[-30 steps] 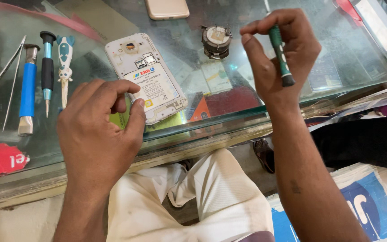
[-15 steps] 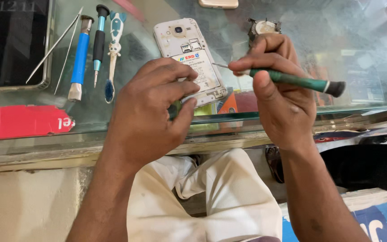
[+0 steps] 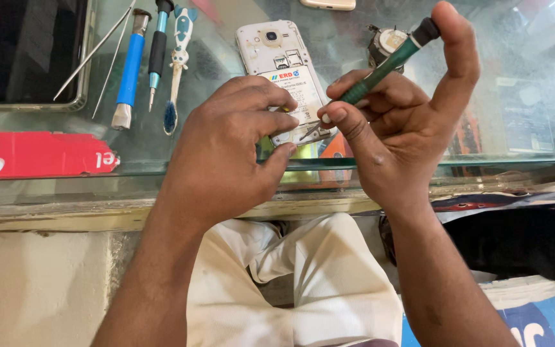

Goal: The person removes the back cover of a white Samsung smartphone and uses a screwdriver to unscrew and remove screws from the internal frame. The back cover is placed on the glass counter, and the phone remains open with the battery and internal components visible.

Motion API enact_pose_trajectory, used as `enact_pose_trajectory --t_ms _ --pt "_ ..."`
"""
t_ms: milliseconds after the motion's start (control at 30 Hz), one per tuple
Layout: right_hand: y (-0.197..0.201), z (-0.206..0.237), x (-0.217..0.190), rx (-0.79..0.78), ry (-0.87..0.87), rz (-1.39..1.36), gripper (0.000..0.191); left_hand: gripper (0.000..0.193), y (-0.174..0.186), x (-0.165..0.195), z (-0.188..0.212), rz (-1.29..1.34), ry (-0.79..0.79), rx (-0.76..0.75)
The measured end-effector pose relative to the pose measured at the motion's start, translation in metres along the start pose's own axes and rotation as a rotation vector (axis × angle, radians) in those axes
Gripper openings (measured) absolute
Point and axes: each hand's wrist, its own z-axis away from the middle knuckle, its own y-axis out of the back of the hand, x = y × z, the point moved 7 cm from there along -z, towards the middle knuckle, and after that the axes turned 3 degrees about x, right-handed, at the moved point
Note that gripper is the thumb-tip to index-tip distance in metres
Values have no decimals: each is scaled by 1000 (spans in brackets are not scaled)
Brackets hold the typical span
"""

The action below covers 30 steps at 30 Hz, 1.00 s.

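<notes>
A white phone (image 3: 279,61) lies face down on the glass counter (image 3: 226,154) with its back cover off and its battery showing. My left hand (image 3: 226,154) presses on the phone's near end, fingers curled over its edge. My right hand (image 3: 396,122) grips a green-handled screwdriver (image 3: 380,67), index finger on its black cap. The metal tip touches the phone's lower right corner, between the fingertips of both hands.
Left of the phone lie a blue-handled tool (image 3: 128,71), a black and teal screwdriver (image 3: 157,51), a small white brush (image 3: 176,64) and thin tweezers (image 3: 94,48). A dark phone (image 3: 30,51) lies far left, a red box (image 3: 33,154) below it. A small round part (image 3: 387,42) sits behind my right hand.
My right hand has turned the screwdriver from lying sideways to standing tilted, tip down on the phone's lower corner. My left hand has stayed on the phone's near end.
</notes>
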Motion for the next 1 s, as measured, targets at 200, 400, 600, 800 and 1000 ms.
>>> enact_pose_trajectory --t_ms 200,400,600,800,1000 --pt "1 11 -1 -127 299 123 93 20 -3 -2 1 7 17 -9" --pt "2 11 0 -160 290 123 88 20 -3 -3 0 -12 14 -5" --pt "-10 -4 -37 -290 372 320 72 17 -5 -5 0 -22 56 -16" --pt "-20 -32 -89 -270 452 747 46 18 -4 -4 -2 -25 22 13" --pt "-42 -60 -103 -483 392 1110 25 17 -4 -6 -1 -22 45 13"
